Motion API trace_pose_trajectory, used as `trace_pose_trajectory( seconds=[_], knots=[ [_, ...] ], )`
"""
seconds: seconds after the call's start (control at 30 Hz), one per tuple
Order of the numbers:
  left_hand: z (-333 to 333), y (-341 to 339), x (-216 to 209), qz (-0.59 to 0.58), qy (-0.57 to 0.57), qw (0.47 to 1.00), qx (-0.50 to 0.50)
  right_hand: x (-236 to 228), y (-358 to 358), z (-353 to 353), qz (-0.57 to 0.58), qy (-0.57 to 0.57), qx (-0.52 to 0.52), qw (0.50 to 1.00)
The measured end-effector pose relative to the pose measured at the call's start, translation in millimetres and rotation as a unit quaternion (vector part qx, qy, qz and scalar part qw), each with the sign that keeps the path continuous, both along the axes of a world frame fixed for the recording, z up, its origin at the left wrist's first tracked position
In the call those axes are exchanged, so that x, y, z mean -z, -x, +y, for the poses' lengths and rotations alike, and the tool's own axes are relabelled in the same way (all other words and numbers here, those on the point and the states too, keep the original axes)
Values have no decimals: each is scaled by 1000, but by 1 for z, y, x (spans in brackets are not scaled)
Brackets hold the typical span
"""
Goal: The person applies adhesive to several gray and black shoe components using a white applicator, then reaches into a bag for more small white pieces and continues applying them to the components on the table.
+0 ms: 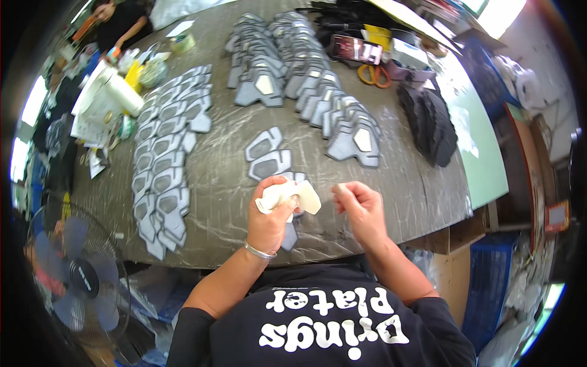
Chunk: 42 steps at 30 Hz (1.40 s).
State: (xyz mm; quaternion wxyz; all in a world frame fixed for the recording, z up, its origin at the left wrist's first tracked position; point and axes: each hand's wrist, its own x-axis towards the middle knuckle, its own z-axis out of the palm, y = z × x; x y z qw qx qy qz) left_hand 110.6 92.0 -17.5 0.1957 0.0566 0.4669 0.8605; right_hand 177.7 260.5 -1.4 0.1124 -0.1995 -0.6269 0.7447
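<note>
Above the near part of the big brown table (223,156), the left hand (269,205) has its fingers bent around a small bunch of thin, flat, cream-coloured pieces (309,197). One piece sticks out toward the right hand (362,207). That hand has its fingers curled in, with the thumb close by; I cannot tell if it pinches something tiny. Under and just past the left hand lie a few flat grey pieces with darker grey middles (269,164).

Farther left, a clear round tub (183,43) has something yellowish low inside, too blurry to name. A tall white tube-shaped container (124,93) stands tilted near it; what it holds is hidden. At the right, past the table's side, is a blue plastic crate (485,284).

The table's front edge runs close to the person's tummy. Brown table top shows between the hands and the left rows of grey pieces (171,183). Ahead to the right, grey stacks with cream patches (356,144) sit nearer.
</note>
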Motion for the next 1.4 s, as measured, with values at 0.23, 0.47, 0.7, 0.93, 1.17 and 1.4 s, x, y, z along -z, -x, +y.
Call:
trace_pose_trajectory(
  seconds=[0.23, 0.47, 0.7, 0.93, 1.17, 1.4],
  knots=[
    [1, -2, 8, 45, 64, 997, 25, 23, -212, 152, -293, -669, 250, 636],
    [-15, -6, 16, 496, 247, 829, -78, -25, -79, 31, -177, -149, -38, 972],
    [-47, 0, 18, 663, 243, 706, -51, 1, -1, -40, -129, 129, -147, 972],
    [-81, 1, 17, 286, 291, 912, -39, 18, 19, -1, -142, 16, -115, 983],
    [-105, 6, 13, -136, 124, 976, 120, 18, 21, 5, -222, 45, -192, 955],
    [-108, -5, 12, 61, 266, 938, 211, 17, 46, -26, -239, -57, -315, 917]
  ],
)
